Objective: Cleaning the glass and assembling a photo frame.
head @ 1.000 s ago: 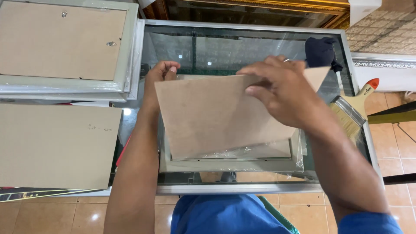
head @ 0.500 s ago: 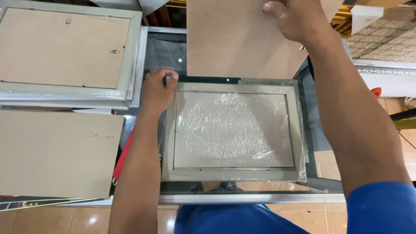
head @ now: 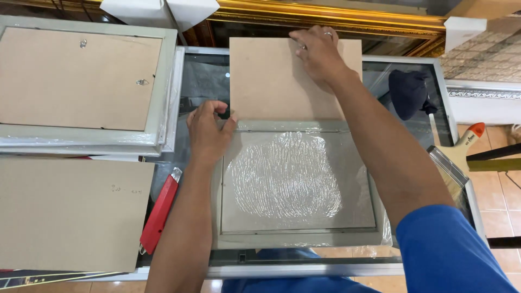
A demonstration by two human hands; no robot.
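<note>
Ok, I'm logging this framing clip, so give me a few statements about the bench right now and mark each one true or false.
1. The right hand rests on the brown backing board. True.
2. The backing board lies inside the grey frame. False: it lies beyond the frame's far edge, on the glass table.
3. The left hand touches the frame's far left corner. True.
4. The red utility knife is in the left hand. False: it lies on the table beside the left forearm.
5. A paintbrush lies at the table's right edge. True.
</note>
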